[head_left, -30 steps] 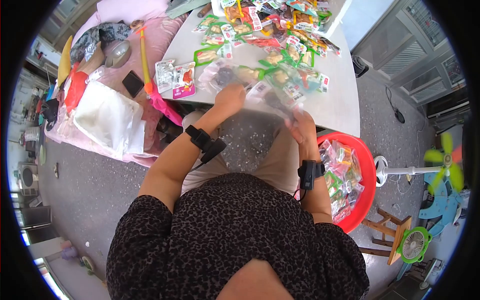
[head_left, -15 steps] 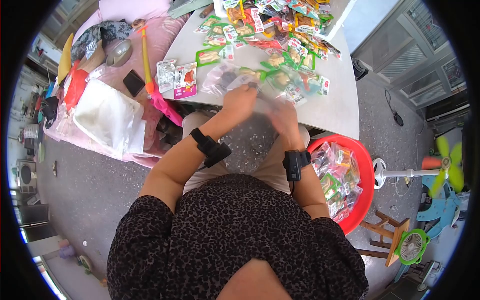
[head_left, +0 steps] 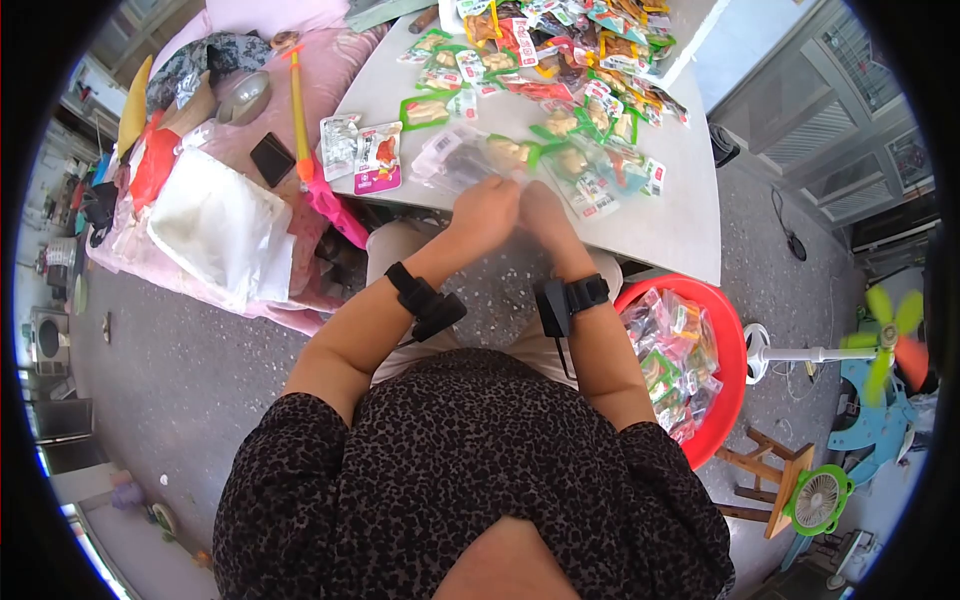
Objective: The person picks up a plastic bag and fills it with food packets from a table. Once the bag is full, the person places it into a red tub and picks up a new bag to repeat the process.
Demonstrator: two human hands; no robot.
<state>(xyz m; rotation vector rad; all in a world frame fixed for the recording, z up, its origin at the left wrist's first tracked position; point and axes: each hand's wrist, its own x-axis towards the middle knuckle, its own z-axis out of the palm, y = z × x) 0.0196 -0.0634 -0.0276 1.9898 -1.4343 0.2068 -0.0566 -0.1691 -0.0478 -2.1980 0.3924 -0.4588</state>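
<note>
My left hand (head_left: 484, 212) and my right hand (head_left: 545, 212) are side by side at the near edge of the white table (head_left: 660, 210). Both pinch the near end of a clear plastic bag (head_left: 470, 155) that lies flat on the table with snack packs inside. Beyond it a heap of colourful snack packets (head_left: 560, 60) covers the far part of the table. Two single packets (head_left: 362, 155) lie at the table's left near corner. Each wrist carries a black band.
A red basin (head_left: 735, 350) with several filled bags stands on the floor at my right. A pink-covered surface (head_left: 230, 140) at the left holds a white bag, a black phone and an orange stick. A standing fan (head_left: 880, 335) and a small stool stand at the right.
My right hand came up from beside the red basin to the table edge and met my left hand on the clear bag. The left hand shifted slightly right.
</note>
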